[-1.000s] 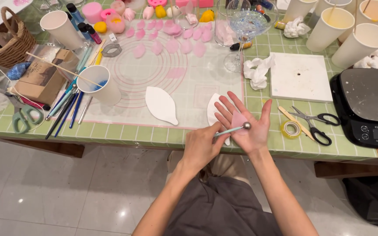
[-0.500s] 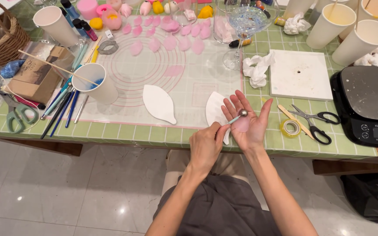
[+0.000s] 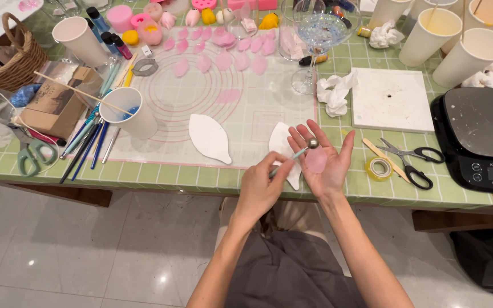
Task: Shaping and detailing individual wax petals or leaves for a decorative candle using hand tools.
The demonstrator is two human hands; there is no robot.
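Note:
My right hand lies palm up over the table's front edge, fingers spread, with a thin round pink petal resting on the palm. My left hand pinches the handle of a ball-ended modelling tool. Its metal ball sits at the base of my right fingers, just above the petal. Two white leaf-shaped pieces lie on the clear mat, one to the left and one partly under my hands.
Several pink petals lie at the mat's far side. A paper cup and tools stand left. Right of my hands are a tape roll, scissors, a white tile and a black scale. A glass stands behind.
The tool's ball has slid from the lower palm up toward the base of my right fingers. My right hand stays open with the petal on it.

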